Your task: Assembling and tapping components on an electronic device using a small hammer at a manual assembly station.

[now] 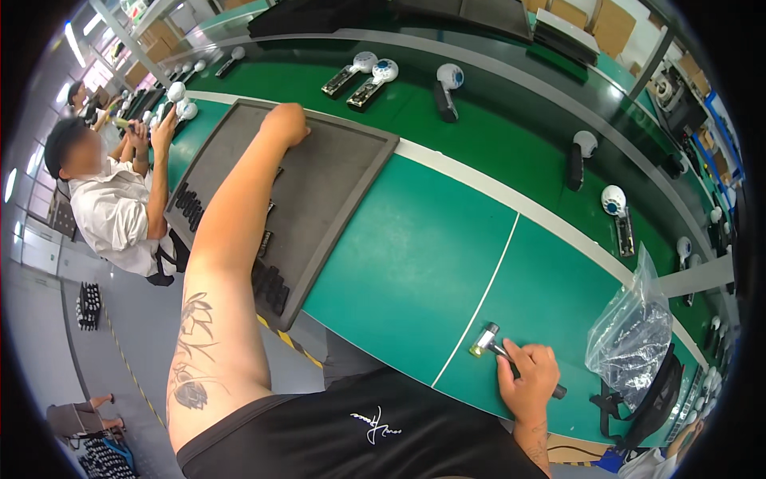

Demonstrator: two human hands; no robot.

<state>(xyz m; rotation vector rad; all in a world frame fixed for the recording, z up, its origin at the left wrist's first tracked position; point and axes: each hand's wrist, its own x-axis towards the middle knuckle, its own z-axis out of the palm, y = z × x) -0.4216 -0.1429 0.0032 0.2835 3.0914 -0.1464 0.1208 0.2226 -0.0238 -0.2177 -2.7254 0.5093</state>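
left hand (286, 124) on tray (335, 172) — right hand (528, 373) gripping hammer (488, 341)

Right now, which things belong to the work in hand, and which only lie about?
In hand:
- small hammer, gripped by the right hand
- grey tray, where the left hand reaches

Lying about:
- clear plastic bag
- white-headed devices on the belt
- black strap

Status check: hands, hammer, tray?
Left hand fisted on the flat dark grey foam tray. Right hand gripping small metal-headed black-handled hammer, head resting on the green table. Clear plastic bag lies just right.
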